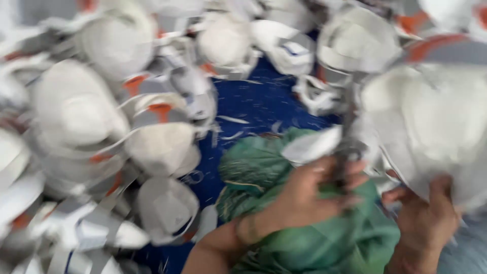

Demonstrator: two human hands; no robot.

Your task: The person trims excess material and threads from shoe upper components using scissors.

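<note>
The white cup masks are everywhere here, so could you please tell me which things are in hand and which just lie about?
In hand:
left hand gripping a blurred dark item, kind unclear
right hand holding white cup mask

Lying about:
mask pile
blue surface
green cloth, under the hands

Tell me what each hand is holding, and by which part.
The right hand holds a white cup-shaped mask by its lower edge. The left hand pinches something above the green cloth; blur hides what.
</note>
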